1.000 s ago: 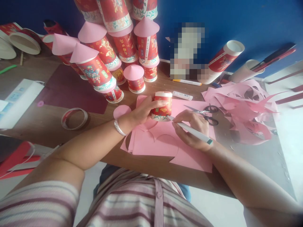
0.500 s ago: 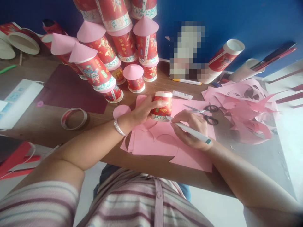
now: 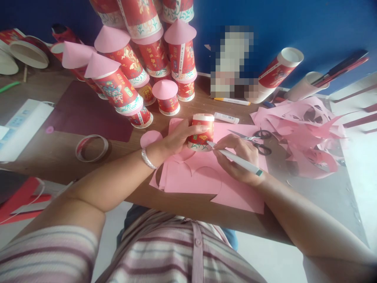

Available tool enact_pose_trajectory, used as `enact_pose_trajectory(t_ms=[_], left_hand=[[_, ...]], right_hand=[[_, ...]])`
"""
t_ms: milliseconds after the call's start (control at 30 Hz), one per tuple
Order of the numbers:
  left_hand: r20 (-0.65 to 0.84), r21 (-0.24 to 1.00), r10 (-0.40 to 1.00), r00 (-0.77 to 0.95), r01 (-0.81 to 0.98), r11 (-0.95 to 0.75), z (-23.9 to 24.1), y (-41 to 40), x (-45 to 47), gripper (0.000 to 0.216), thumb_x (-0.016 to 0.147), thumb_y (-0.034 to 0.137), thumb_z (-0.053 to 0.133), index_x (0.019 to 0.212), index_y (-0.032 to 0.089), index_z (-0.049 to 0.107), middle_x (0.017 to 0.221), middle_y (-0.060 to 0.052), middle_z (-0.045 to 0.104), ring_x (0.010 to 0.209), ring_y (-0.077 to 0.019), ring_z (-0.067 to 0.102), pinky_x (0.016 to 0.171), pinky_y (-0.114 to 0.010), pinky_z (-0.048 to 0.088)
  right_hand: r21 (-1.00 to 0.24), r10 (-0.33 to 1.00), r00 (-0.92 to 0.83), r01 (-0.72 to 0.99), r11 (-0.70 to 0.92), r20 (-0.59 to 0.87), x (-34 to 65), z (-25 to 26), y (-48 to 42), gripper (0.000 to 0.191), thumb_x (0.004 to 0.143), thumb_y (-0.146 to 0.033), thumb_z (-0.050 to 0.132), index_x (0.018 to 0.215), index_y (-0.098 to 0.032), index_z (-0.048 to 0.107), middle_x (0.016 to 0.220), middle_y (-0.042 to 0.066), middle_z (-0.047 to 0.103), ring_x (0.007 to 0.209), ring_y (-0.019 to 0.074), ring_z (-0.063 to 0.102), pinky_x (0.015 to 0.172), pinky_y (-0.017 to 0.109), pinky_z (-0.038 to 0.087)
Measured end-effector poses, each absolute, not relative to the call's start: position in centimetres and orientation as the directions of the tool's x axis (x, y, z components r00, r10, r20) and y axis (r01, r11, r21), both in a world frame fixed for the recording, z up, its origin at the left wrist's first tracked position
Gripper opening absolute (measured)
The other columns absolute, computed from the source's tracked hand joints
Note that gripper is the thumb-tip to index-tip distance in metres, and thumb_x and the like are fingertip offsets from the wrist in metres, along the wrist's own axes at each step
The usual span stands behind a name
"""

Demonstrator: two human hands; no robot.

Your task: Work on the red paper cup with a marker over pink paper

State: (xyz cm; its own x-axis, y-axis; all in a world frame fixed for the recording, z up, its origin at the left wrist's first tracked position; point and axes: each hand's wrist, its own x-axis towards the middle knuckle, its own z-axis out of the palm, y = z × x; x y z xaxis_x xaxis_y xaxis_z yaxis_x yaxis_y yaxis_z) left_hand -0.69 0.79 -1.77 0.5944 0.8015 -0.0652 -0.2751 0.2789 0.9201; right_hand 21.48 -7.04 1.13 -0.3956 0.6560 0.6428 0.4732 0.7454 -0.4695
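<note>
My left hand (image 3: 184,135) is wrapped round a red paper cup (image 3: 203,137) with gold patterns and green line drawings on its white band. A white marker (image 3: 240,161) with a green end is pinched in my right hand (image 3: 235,155), its tip at the lower right of the cup's white band. Pink paper sheets (image 3: 191,182) with round cut-outs lie under both hands. Just behind my right hand are scissors (image 3: 259,141) with black handles. A white glue stick (image 3: 226,118) lies beyond the cup. The fingers behind the cup are hidden.
Several red cups topped with pink cones (image 3: 113,86) stand stacked at the back left. A tape roll (image 3: 92,148) and a pink paper disc (image 3: 151,138) lie left of my hands. Pink scraps (image 3: 312,137) are heaped at the right, near a pen holder (image 3: 308,86).
The marker and my right fingers have shifted very slightly at the cup's white band. The cup stays in my left hand, almost still.
</note>
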Motion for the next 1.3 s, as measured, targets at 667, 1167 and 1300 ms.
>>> enact_pose_trajectory(t_ms=[667, 1167, 1300], left_hand=[[-0.063, 0.904, 0.804, 0.592, -0.308, 0.297, -0.8, 0.4, -0.7, 0.038, 0.088, 0.051, 0.091, 0.096, 0.02, 0.071, 0.088, -0.002, 0.075, 0.08, -0.0155, 0.072, 0.071, -0.027, 0.062], [-0.088, 0.894, 0.82, 0.565, -0.319, 0.316, -0.7, 0.4, -0.7, 0.037, 0.084, 0.046, 0.091, 0.104, 0.021, 0.071, 0.086, 0.0, 0.071, 0.078, -0.0156, 0.069, 0.069, -0.028, 0.06], [-0.098, 0.889, 0.818, 0.566, -0.319, 0.327, -0.7, 0.3, -0.8, 0.035, 0.085, 0.045, 0.091, 0.101, 0.022, 0.07, 0.087, 0.001, 0.071, 0.079, -0.0156, 0.068, 0.071, -0.03, 0.06]], right_hand=[[-0.471, 0.668, -0.366, 0.498, 0.729, 0.648, 21.5, 1.4, -7.1, 0.019, 0.104, -0.01, 0.071, 0.107, -0.028, 0.07, 0.091, -0.001, 0.084, 0.072, 0.0172, 0.079, 0.065, 0.029, 0.064], [-0.457, 0.671, -0.371, 0.518, 0.723, 0.641, 21.5, 1.3, -7.1, 0.016, 0.105, -0.012, 0.071, 0.107, -0.028, 0.072, 0.089, 0.0, 0.084, 0.069, 0.0188, 0.079, 0.064, 0.031, 0.065], [-0.453, 0.674, -0.363, 0.529, 0.718, 0.643, 21.6, 1.3, -7.1, 0.017, 0.104, -0.011, 0.07, 0.105, -0.028, 0.07, 0.087, -0.001, 0.083, 0.068, 0.0179, 0.078, 0.062, 0.03, 0.064]])
